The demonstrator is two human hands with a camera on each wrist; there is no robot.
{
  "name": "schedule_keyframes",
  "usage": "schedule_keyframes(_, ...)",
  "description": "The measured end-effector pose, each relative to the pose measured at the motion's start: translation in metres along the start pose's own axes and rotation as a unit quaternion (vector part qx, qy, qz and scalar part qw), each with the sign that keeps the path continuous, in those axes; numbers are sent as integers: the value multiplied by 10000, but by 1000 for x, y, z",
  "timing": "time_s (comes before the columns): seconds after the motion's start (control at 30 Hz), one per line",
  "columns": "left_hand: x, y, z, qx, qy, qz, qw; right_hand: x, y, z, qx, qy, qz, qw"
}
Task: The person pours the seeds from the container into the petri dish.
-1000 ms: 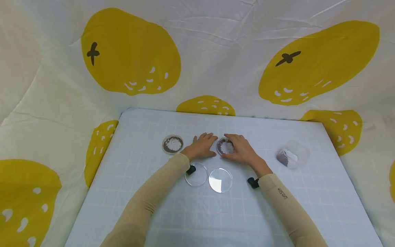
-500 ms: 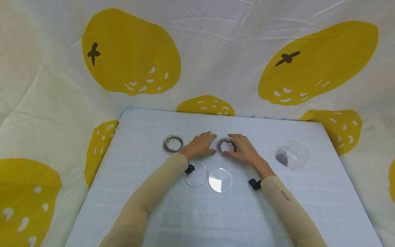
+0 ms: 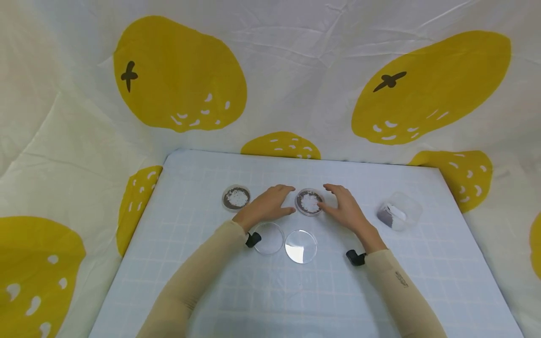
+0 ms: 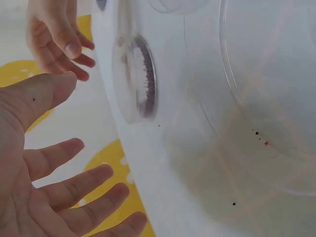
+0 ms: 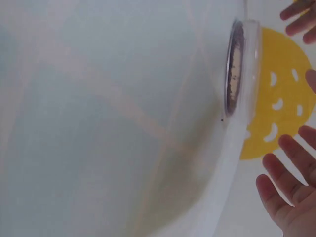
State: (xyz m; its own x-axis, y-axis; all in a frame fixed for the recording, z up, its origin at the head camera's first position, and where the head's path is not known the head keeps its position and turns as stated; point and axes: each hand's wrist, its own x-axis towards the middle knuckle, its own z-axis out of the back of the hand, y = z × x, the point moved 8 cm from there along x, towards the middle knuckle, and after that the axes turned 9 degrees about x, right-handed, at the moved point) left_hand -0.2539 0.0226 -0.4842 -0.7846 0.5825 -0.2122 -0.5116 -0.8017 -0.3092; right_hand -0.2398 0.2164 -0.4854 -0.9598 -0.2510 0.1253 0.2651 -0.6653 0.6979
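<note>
A clear petri dish [image 3: 309,202] with dark grains and a white patch in the middle sits on the table between my two hands. My left hand [image 3: 268,203] hovers to its left, fingers extended and spread in the left wrist view, with nothing in them. On the other side, my right hand [image 3: 345,210] has its thumb tip right at the dish's rim; its fingers are spread apart in the right wrist view. The same dish [image 4: 143,81] appears edge-on in the left wrist view. Another petri dish [image 3: 236,197], similarly filled, lies left of my left hand.
Two clear round lids [image 3: 301,247] lie side by side in front of the hands, one partly behind the left wrist's camera. At the right stands a clear plastic tub [image 3: 409,212] holding dark grains and a white piece. A patterned cloth [image 3: 296,84] rises behind the table.
Both hands have drawn apart from the middle dish, the left leftward and the right to the right. The right hand has let go of the dish, which stays in place.
</note>
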Motion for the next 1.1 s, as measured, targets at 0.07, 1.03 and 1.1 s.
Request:
schedule_keyframes(0.07,-9,-2,2,-50,-71,-31,10000,-3,0,3,-10,-73,24,10000)
schedule_keyframes(1.03,-115,21,-8,-585,-1072,144,9924,-73,7,77,36,-1532,25,9882)
schedule_keyframes(1.1,-119,25,-12,-687,-1039,207,9920,-77,3,84,10,-1632,-27,9866)
